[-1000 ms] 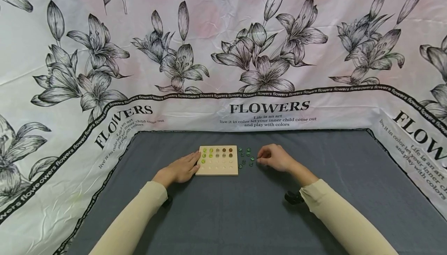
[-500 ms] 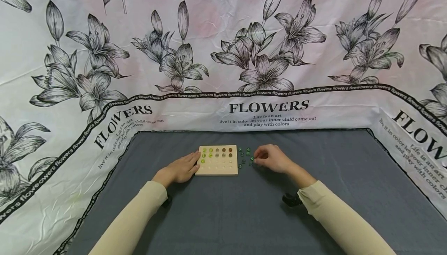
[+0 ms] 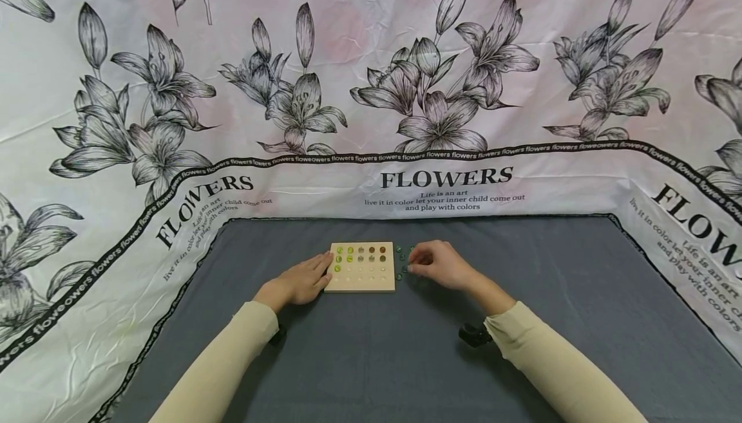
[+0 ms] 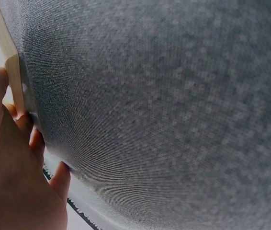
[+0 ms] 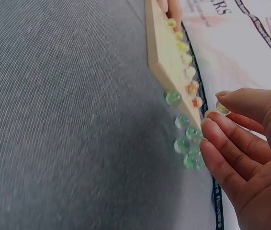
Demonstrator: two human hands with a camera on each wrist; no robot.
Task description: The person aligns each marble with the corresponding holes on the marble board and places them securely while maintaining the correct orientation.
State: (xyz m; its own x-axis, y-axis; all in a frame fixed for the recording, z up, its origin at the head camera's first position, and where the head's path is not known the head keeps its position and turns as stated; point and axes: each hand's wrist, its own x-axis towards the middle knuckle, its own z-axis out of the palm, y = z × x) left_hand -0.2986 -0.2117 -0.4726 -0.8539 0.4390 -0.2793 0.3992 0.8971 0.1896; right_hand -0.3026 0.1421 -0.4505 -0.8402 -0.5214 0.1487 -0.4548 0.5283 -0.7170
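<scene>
My left hand point(image 3: 301, 280) lies at the left edge of a pale wooden board point(image 3: 359, 286), its fingers straight and touching the edge. In the left wrist view, the fingers reach the board's side point(image 4: 15, 81). Just right of the board, my right hand point(image 3: 445, 265) pinches a clear, yellowish glass marble point(image 5: 223, 109) between thumb and forefinger. Rows of small round hollows mark the board; yellow-green marbles point(image 3: 339, 259), clear ones and brownish-red marbles point(image 3: 372, 250) fill its far rows. Several loose green marbles point(image 5: 182, 144) lie by its right edge, partly hidden by the right hand in the head view.
A dark grey cloth point(image 3: 371, 358) covers the table under the board. Behind it and at the sides runs a white floral sheet point(image 3: 324, 185) with printed lettering. A black wrist device point(image 3: 474, 335) shows beneath the right sleeve.
My right hand has moved left over the loose green marbles, closer to the board, and now covers some of them. The left hand and the board have stayed in place.
</scene>
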